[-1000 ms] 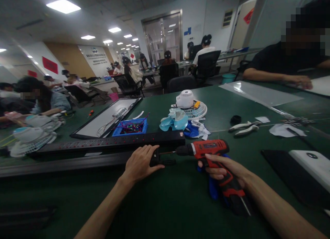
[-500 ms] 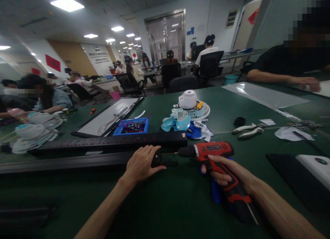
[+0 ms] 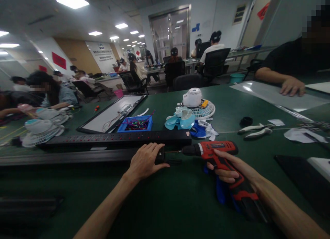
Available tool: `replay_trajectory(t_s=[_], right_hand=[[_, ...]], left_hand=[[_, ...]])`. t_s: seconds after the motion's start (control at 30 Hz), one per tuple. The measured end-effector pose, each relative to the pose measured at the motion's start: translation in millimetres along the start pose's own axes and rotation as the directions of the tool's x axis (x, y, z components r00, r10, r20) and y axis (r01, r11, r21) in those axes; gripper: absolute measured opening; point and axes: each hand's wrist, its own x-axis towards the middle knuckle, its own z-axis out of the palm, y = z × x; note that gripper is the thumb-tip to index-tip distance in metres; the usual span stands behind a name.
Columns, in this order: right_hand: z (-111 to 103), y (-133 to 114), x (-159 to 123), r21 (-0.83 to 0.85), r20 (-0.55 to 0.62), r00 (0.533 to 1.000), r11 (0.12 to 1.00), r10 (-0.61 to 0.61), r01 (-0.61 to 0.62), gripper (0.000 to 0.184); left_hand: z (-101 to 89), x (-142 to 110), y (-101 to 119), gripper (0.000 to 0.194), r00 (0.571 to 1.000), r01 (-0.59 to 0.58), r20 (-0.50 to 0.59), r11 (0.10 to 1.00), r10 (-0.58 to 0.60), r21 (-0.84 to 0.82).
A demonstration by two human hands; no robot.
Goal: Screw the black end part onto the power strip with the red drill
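My right hand [image 3: 229, 167] is wrapped round the grip of a red and black cordless drill [image 3: 219, 150]. The drill lies level, and its bit points left into the end of a long black bar [image 3: 77, 156] on the green table. My left hand [image 3: 145, 161] grips that end of the bar, thumb along the near side and fingers over the top. A second long black strip [image 3: 116, 138] with a row of small red marks lies just behind the bar.
Behind lie a blue tray of wires [image 3: 135, 124], a flat panel [image 3: 110, 115], a dismantled white fan with light blue blades [image 3: 192, 106] and white-handled pliers [image 3: 255, 131]. A person's hand [image 3: 290, 86] rests on a clear sheet at far right. Dark plates lie at right [image 3: 301, 179].
Both hands, the drill and the bar keep their positions relative to each other. The view has shifted slightly, so everything sits a little further right in the picture.
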Motion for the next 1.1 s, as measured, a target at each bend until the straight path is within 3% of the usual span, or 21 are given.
replay_trajectory(t_s=[0.6, 0.83, 1.1], right_hand=[[-6, -5, 4, -0.027, -0.011, 1.0, 1.0, -0.005, 0.005, 0.045], [-7, -6, 4, 0.021, -0.021, 1.0, 1.0, -0.004, 0.004, 0.042], [-6, -7, 6, 0.005, -0.047, 0.999, 1.0, -0.018, 0.018, 0.042]], left_hand=[[-5.9, 11, -2, 0.069, 0.998, 0.056, -0.003, 0.991, -0.057, -0.123], [-7.4, 15, -3, 0.082, 0.999, 0.027, -0.024, 0.987, -0.031, -0.159], [-6.0, 18, -6, 0.084, 0.999, 0.039, -0.011, 0.985, -0.042, -0.169]])
